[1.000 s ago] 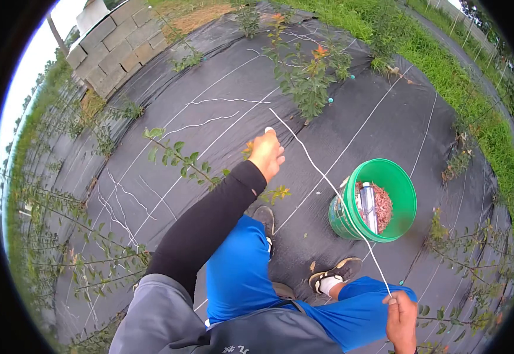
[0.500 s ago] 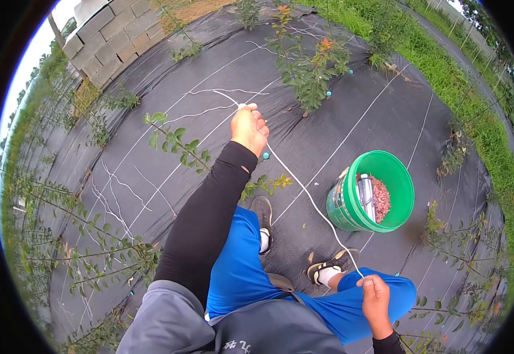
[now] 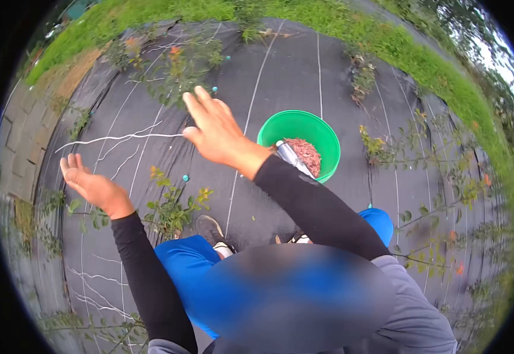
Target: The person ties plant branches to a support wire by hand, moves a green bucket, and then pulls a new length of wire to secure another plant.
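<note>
My left hand [image 3: 94, 184] is held out at the left with its fingers stretched, nothing gripped in it. Farther right, my right hand [image 3: 218, 131] is raised over the ground with fingers spread and thumb apart. A white string [image 3: 115, 138] runs between the hands. Its right end meets the thumb of my right hand in this view, and its left end lies just above my left fingertips. Thinner white strands [image 3: 128, 159] lie close below it on the black ground sheet [image 3: 280, 71].
A green bucket [image 3: 328, 138] with reddish shreds [image 3: 305, 154] and a silvery roll [image 3: 295, 158] stands beyond my right forearm. Leafy plants [image 3: 177, 206] grow through the sheet near my shoes [image 3: 211, 229]. More white strands [image 3: 100, 292] lie at lower left; grass [image 3: 434, 82] borders the sheet.
Both hands have opened from their grip on the string. My right hand has swung up and left from beside my knee; my left hand sits farther left. The view has turned right.
</note>
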Demonstrator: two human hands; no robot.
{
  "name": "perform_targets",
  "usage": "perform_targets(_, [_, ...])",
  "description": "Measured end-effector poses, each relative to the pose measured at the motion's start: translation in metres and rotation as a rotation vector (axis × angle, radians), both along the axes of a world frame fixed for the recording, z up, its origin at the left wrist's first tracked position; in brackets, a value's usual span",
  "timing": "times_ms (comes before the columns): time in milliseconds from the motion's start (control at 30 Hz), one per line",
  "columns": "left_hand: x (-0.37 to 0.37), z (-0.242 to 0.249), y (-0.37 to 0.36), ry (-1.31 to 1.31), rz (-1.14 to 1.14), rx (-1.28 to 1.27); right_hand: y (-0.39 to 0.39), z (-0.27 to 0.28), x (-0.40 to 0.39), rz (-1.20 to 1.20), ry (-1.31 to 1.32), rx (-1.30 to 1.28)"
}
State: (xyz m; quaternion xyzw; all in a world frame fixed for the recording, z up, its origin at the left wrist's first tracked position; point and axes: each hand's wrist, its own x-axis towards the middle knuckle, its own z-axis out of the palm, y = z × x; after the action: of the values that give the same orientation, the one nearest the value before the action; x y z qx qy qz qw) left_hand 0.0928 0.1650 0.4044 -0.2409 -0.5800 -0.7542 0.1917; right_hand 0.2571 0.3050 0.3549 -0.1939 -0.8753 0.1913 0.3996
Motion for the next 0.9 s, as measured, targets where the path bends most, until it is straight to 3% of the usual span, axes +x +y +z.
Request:
perform_targets(67, [0.028, -0.004, 0.01, 0.132, -0.075, -0.09, -0.027, -0.001, -0.037, -0.024, 0.2, -0.186])
perform_targets(167, [0.055, -0.01, 0.031, 0.155, -0.231, -0.186, -0.048, -0.012, -0.019, 0.079, -0.056, -0.072])
perform_targets(233, [0.06, -0.024, 0.054, 0.102, -0.369, -0.265, -0.031, -0.005, 0.027, 0.163, -0.767, 0.073])
perform_targets(333, [0.082, -0.058, 0.088, -0.091, -0.768, -0.56, 0.031, -0.013, 0.12, -0.186, -0.834, -0.174])
perform_targets(400, [0.093, -0.1, 0.107, -0.224, -1.005, -0.934, 0.056, -0.011, 0.202, -0.474, -0.713, -0.351])
perform_targets(433, [0.101, -0.122, 0.116, -0.293, -1.064, -1.097, 0.074, -0.037, 0.248, -0.583, -0.576, -0.344])
perform_targets(467, [0.109, -0.139, 0.123, -0.366, -1.118, -1.261, 0.086, -0.061, 0.295, -0.612, -0.422, -0.493])
perform_targets(500, [0.116, -0.149, 0.131, -0.381, -1.122, -1.267, 0.082, -0.075, 0.326, -0.777, -0.282, -0.799])
perform_targets(567, [0.128, -0.17, 0.151, -0.68, -1.233, -1.493, 0.073, -0.147, 0.387, -0.966, -0.176, -1.027])
perform_targets(667, [0.138, -0.201, 0.177, -0.878, -1.382, -1.406, 0.036, -0.305, 0.465, -1.068, -0.511, -1.181])
perform_targets(700, [0.142, -0.204, 0.181, -0.896, -1.361, -1.405, 0.024, -0.323, 0.463, -1.009, -0.8, -1.171])
perform_targets(767, [0.143, -0.215, 0.184, -1.034, -1.32, -1.382, -0.019, -0.437, 0.493, -0.936, -0.955, -1.25])
perform_targets(833, [0.142, -0.215, 0.195, -1.174, -1.334, -1.374, -0.045, -0.465, 0.476, -0.936, -1.033, -1.386])
perform_targets(900, [0.154, -0.201, 0.213, -1.232, -1.199, -1.371, -0.071, -0.477, 0.454, -0.969, -1.057, -1.515])
